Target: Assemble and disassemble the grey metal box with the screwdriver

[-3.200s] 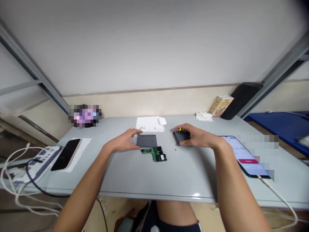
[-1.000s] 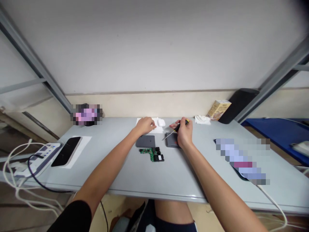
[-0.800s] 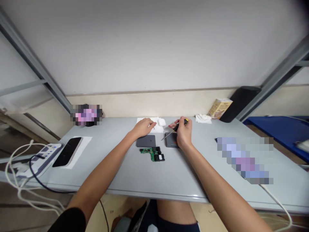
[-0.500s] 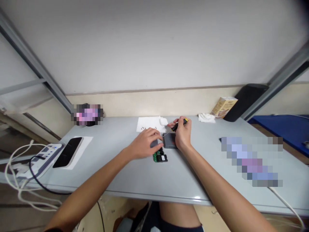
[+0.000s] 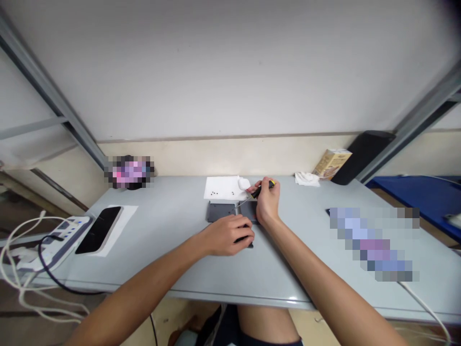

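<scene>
Screwdriver (image 5: 257, 192) with black-and-yellow handle and thin, silvery shaft.

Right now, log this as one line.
left hand: at black part; right hand: holding screwdriver; beyond: grey casing, white paper bearing small dark pieces

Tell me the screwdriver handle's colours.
The screwdriver handle is black and yellow, clearest in the head view.

A screwdriver (image 5: 256, 193), a circuit board (image 5: 244, 231), a left case half (image 5: 221, 211) and a right case half (image 5: 247, 211), midway along the desk (image 5: 201, 276).
Black and yellow, the screwdriver slants in the right hand (image 5: 268, 204), its thin shaft over the left case half; both dark gray halves lie flat, side by side. Nearer the front edge, the board is mostly hidden by the left hand (image 5: 230, 235).
</scene>
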`<state>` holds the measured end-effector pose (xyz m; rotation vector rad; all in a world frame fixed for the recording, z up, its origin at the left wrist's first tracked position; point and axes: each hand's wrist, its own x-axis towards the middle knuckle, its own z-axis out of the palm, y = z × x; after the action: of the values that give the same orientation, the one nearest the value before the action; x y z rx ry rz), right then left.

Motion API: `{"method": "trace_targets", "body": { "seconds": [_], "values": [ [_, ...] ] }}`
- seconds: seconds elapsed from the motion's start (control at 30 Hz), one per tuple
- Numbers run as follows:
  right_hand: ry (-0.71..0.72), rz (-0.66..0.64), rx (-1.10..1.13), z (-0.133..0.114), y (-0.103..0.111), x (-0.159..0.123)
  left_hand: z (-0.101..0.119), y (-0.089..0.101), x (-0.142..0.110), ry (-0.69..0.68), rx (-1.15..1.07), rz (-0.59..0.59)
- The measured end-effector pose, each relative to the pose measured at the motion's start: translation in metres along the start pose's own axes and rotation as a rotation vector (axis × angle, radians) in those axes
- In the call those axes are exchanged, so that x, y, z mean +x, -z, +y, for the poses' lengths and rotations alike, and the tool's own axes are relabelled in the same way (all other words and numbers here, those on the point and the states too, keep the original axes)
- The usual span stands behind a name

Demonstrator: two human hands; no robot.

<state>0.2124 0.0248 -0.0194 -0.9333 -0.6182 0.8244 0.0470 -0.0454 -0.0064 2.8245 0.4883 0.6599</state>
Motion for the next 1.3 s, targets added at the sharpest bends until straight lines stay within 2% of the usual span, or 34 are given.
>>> {"method": "trace_targets", "body": {
  "seconds": [0.17,0.3,0.4,0.53,0.73,0.9,1.13,1.3],
  "values": [
    [-0.006,-0.003,-0.007,0.005,-0.002,0.0,-0.012,0.017,-0.003,0.036,0.098,0.129],
    [0.021,-0.022,-0.06,0.004,-0.002,-0.001,-0.035,0.041,-0.011,0.194,0.171,0.206],
    [0.0,-0.035,-0.123,0.002,-0.004,-0.002,-0.051,0.049,-0.02,0.301,0.19,0.214],
    [-0.025,0.012,-0.123,0.001,-0.005,-0.003,-0.064,0.043,-0.026,0.365,0.131,0.177],
    [-0.085,-0.048,-0.049,-0.006,-0.001,-0.003,-0.068,0.027,-0.025,0.452,0.117,0.164],
    [-0.178,-0.037,0.046,-0.015,0.001,-0.002,-0.068,0.026,-0.026,0.543,0.112,0.172],
    [-0.106,0.068,0.061,-0.015,0.001,0.006,-0.069,0.03,-0.027,0.593,0.066,0.152],
    [-0.044,0.139,0.072,-0.014,0.0,-0.001,-0.072,0.027,-0.027,0.628,-0.026,0.146]
  ]
}}
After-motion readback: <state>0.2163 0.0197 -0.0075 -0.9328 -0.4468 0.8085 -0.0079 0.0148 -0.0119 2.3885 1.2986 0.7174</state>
